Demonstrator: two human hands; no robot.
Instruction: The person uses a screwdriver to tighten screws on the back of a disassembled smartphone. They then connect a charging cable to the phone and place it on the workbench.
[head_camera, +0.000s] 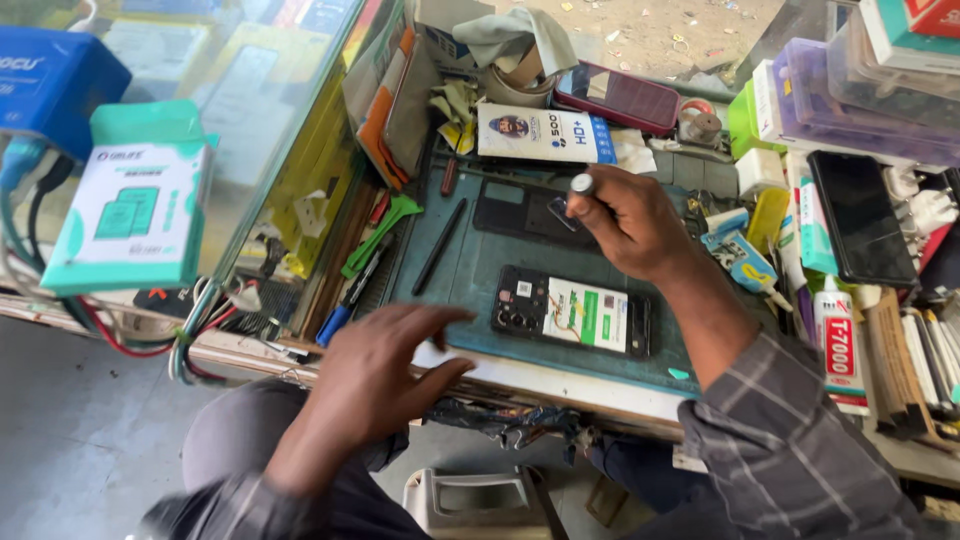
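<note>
Under the right hand (628, 220), on the blue-green work mat (470, 270), lies a black back cover (515, 210), and the fingers are clenched around a thin screwdriver (580, 187) with a silver cap, held upright, its tip reaching down to the cover. Just below those knuckles an opened phone (572, 313) lies flat with its back off, showing a green and white inside. The left hand (385, 375) hovers at the near edge of the mat, fingers spread and released, holding nothing, its fingertips just beside the phone's camera end. Beyond those fingertips a black pen-like tool (440, 246) lies slanted on the mat, and green plastic tweezers (383, 232) rest further left. A glue tube (840, 350) stands well right of the right wrist.
</note>
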